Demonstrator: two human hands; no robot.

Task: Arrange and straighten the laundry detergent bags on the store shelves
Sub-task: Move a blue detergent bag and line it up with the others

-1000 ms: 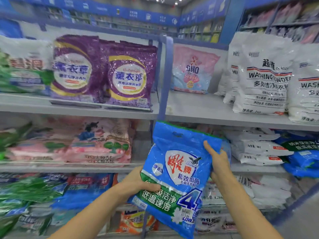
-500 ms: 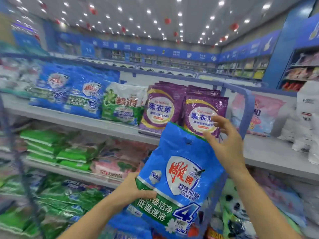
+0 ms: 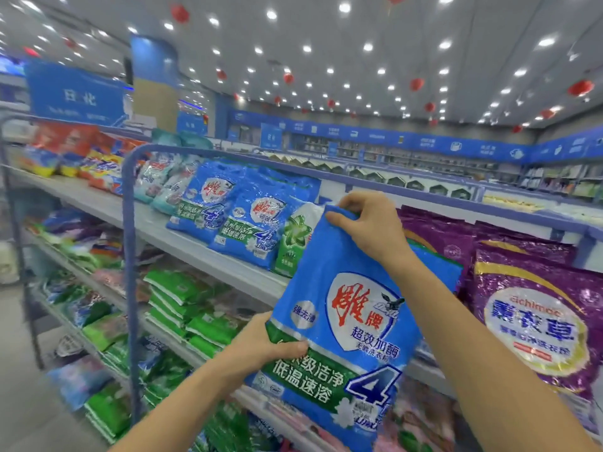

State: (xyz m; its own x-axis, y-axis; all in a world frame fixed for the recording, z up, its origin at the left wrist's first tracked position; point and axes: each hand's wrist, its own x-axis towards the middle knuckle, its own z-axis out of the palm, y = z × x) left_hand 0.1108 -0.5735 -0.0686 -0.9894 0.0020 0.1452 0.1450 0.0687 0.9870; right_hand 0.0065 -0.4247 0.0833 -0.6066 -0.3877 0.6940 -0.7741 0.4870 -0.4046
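I hold a blue detergent bag with a red logo and a large "4" upright in front of the top shelf. My left hand grips its lower left edge, thumb across the front. My right hand pinches its top edge. Two matching blue bags stand on the top shelf to the left, next to a green and white bag. Purple bags stand to the right, partly behind the held bag and my right arm.
A blue metal upright divides the shelf bays at left. Red, yellow and pale bags fill the far left of the top shelf. Green bags lie stacked on the lower shelves. More aisles run behind the shelf.
I have raised the blue bag from the lower shelves to top-shelf height and carried it leftward toward the matching blue bags. My right hand moved from its side to its top edge.
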